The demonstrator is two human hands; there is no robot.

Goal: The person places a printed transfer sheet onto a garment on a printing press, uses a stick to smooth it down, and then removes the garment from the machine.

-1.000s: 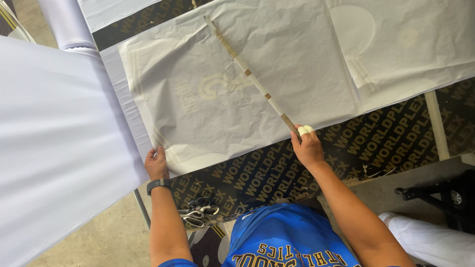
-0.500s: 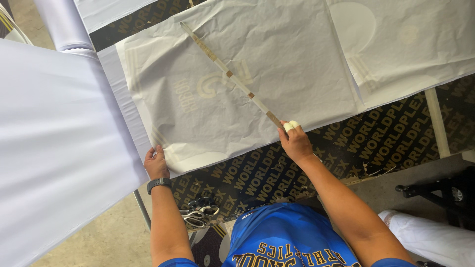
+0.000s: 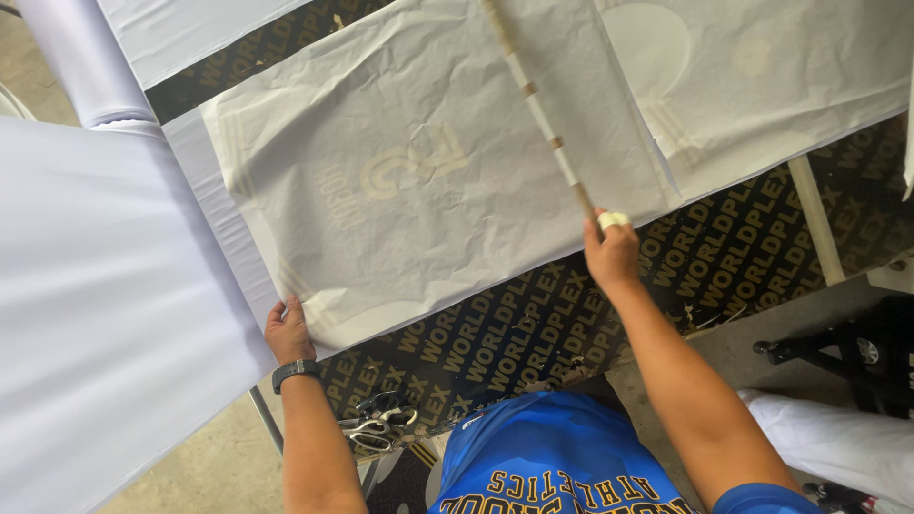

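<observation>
Two hands at work over a dark table [image 3: 743, 257]. Left hand [image 3: 288, 330] lies flat, fingers spread, pressing the near corner of a pale paper sheet [image 3: 409, 181] atop white fabric [image 3: 105, 314]. Right hand [image 3: 612, 255] is closed around the end of a long stick [image 3: 543, 119] slanting across the sheet. Scissors [image 3: 379, 422] rest at the table's near edge.

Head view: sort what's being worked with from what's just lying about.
In hand:
- left hand pressing the near corner of the paper sheet
- right hand gripping the long stick laid across that sheet
- white fabric under the sheet's left edge

Lying about:
- scissors at the table edge
- second paper sheet
- fabric roll
</observation>
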